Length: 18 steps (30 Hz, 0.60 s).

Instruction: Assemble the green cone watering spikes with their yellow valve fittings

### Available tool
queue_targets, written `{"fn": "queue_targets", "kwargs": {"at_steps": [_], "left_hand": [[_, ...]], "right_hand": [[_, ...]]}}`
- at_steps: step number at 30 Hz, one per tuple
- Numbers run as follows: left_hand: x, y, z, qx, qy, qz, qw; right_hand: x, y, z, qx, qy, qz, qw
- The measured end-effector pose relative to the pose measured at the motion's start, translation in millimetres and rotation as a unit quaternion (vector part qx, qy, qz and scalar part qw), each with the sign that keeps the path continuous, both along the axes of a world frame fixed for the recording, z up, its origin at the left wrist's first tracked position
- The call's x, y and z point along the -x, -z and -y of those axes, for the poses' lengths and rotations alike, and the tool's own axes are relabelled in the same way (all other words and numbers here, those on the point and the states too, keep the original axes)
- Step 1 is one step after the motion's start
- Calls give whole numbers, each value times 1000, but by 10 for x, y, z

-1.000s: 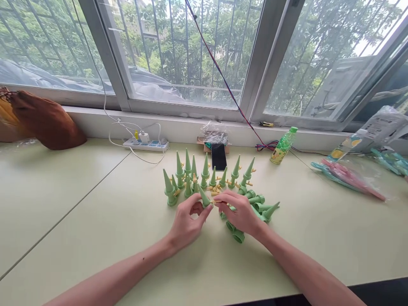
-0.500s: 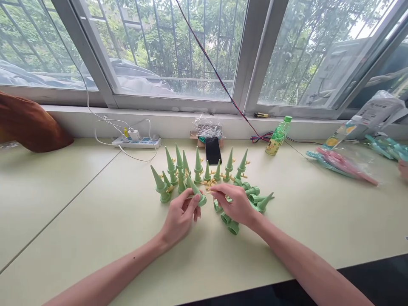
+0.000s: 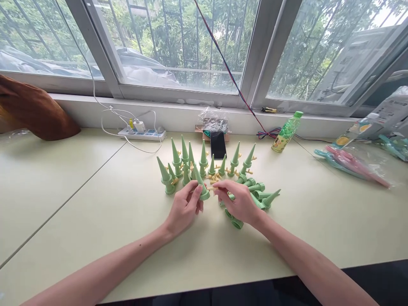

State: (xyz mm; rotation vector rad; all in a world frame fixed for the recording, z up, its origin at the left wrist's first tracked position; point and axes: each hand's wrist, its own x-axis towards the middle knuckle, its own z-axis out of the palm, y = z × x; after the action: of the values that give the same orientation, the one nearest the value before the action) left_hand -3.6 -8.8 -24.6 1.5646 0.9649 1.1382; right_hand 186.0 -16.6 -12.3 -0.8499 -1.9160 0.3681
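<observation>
My left hand [image 3: 185,208] is closed around a green plastic watering spike [image 3: 201,185], a hollow cone with a wide collar, its point tilted up and to the left. Between the fingertips of my right hand [image 3: 239,200] is a small yellow valve [image 3: 211,188], reaching toward the spike's collar; whether the two touch I cannot tell. Behind my hands stand several upright green spikes [image 3: 176,158], many with yellow valves fitted at the side. Loose yellow valves [image 3: 216,177] lie among them. Beside and partly under my right hand is a pile of green tubular parts [image 3: 256,187].
On the table [image 3: 95,212], a black phone [image 3: 218,145] leans at the back, near a power strip [image 3: 143,134] with white cables. Further right are a green-capped bottle [image 3: 287,132], a second bottle [image 3: 355,129] and bagged pink and blue items [image 3: 353,165].
The whole view has shifted a little, moving everything right and up. The spike in my left hand points slightly more upright. Another person's hand at the right edge is out of view.
</observation>
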Motion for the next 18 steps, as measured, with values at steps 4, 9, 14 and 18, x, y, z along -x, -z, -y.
{"fn": "queue_targets", "kwargs": {"at_steps": [4, 9, 14, 18], "left_hand": [[-15, -20, 0, -1, 0, 8, 1000], [-36, -47, 0, 0, 14, 18, 1000], [-26, -47, 8, 11, 38, 23, 999], [-23, -55, 13, 18, 49, 19, 998]], "right_hand": [[0, -22, -3, -9, 12, -3, 1000], [11, -44, 17, -7, 9, -5, 1000], [9, -44, 24, 13, 4, -11, 1000], [15, -40, 28, 43, -1, -13, 999]]}}
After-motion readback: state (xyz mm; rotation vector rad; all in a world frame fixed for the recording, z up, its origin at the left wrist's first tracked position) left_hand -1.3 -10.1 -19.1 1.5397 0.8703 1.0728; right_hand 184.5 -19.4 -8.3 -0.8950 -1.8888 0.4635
